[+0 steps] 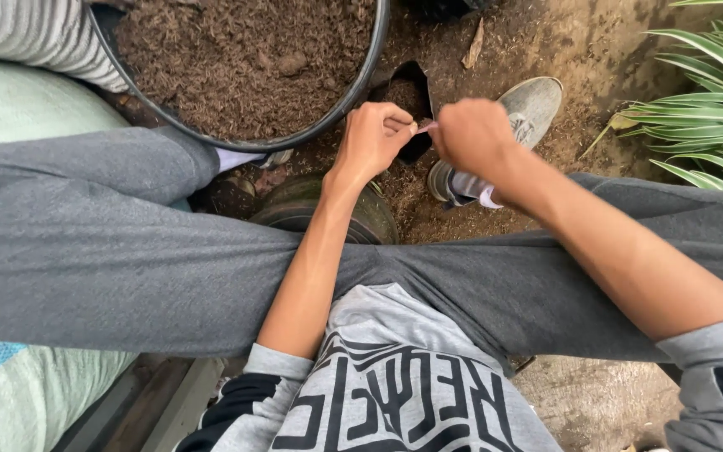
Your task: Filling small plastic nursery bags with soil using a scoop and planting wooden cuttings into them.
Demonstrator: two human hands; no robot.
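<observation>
Grey printed sweatshirt [403, 393] closest to the lens, grey trouser legs [127, 251] spread wide, and out past the knees both hands meet. Left hand [371, 138] and right hand [472, 134] are pinched together on the rim of one small black nursery bag [407, 88], which stands upright on the soil directly beyond the knuckles, both hands equally near. One big black tub [361, 79] of brown compost sits just left. One striped-leaf plant [713, 109] at right.
</observation>
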